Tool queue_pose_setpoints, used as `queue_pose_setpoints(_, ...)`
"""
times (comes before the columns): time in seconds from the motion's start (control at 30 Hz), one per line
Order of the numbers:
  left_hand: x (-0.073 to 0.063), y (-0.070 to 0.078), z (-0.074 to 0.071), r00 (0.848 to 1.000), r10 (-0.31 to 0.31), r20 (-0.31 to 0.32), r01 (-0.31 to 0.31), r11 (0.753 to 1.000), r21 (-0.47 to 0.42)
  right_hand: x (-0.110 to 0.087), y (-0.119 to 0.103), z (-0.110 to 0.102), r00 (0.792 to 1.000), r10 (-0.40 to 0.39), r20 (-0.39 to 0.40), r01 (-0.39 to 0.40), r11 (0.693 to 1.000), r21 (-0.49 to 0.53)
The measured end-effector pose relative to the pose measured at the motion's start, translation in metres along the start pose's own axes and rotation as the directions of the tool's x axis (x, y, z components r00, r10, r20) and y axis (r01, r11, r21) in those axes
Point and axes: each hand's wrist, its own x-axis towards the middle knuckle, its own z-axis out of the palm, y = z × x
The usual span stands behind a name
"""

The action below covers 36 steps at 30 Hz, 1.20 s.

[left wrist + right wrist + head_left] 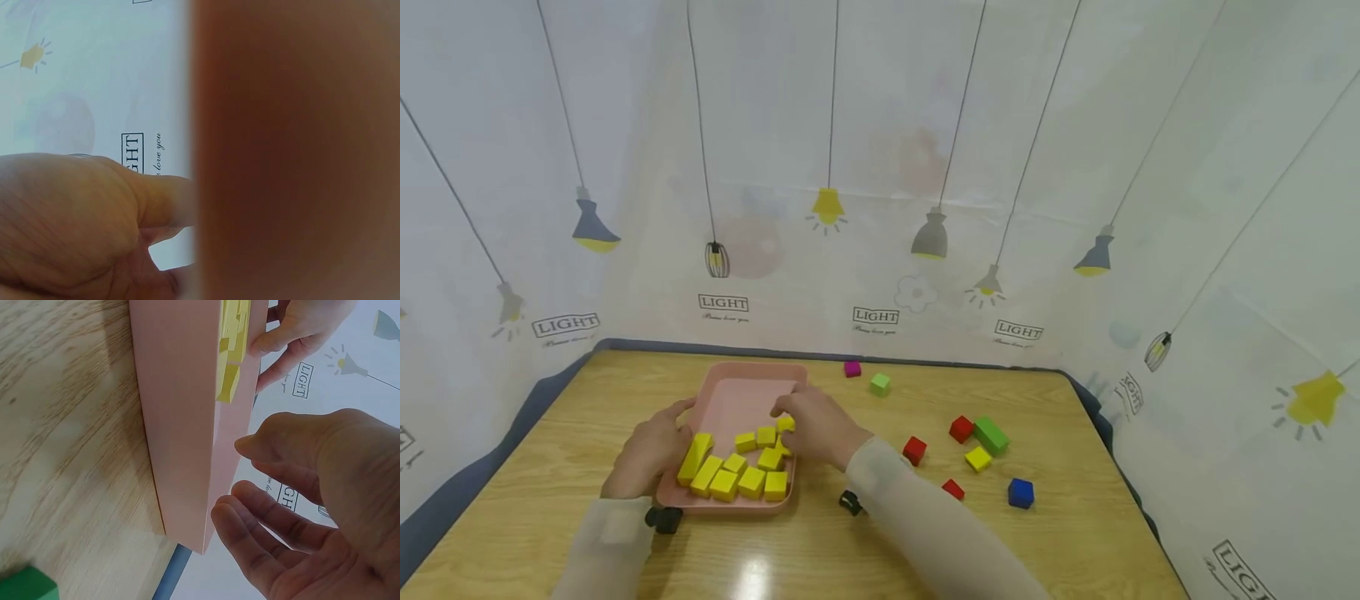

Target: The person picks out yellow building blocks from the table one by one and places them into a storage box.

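A pink tray [752, 372] lies on the wooden table with several yellow blocks [724, 485] in its nearer half. My left hand [651, 447] grips the tray's left wall; in the right wrist view the left hand [309, 328] has its thumb over the rim and fingers outside. Over the right rim is my right hand [823, 427], close to a yellow block [785, 424]. Seen from the right wrist, the right hand [300, 512] has thumb and fingers apart and nothing between them. The tray wall [294, 150] fills much of the left wrist view, blurred.
Right of the tray lie red blocks [914, 451], a long green block [991, 435], a yellow block [978, 458] and a blue block [1021, 493]. A magenta block [852, 368] and a light green block [880, 384] sit near the back edge. A printed curtain [880, 250] surrounds the table.
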Motion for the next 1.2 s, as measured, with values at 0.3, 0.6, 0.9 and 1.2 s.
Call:
queue_pose_setpoints(0.3,-0.001,0.001,0.000,1.000,-0.003,-0.006,0.003,1.000,0.013,-0.013,0.011,-0.008,1.000,0.007,-0.018,-0.007,1.000,0.003)
queue_pose_setpoints(0.6,-0.001,0.002,0.000,1.000,-0.010,-0.002,0.010,1.000,0.008,-0.033,0.035,-0.014,0.998,0.022,-0.060,-0.021,0.999,0.025)
queue_pose_setpoints(0.9,0.002,0.002,0.000,1.000,-0.019,-0.010,0.019,0.999,0.031,-0.058,0.059,-0.020,0.989,0.020,-0.147,-0.014,0.999,0.037)
queue_pose_setpoints(1.2,0.000,0.001,0.000,1.000,0.000,-0.005,0.000,1.000,0.025,-0.087,0.080,-0.025,0.976,0.078,-0.204,-0.061,0.994,0.086)
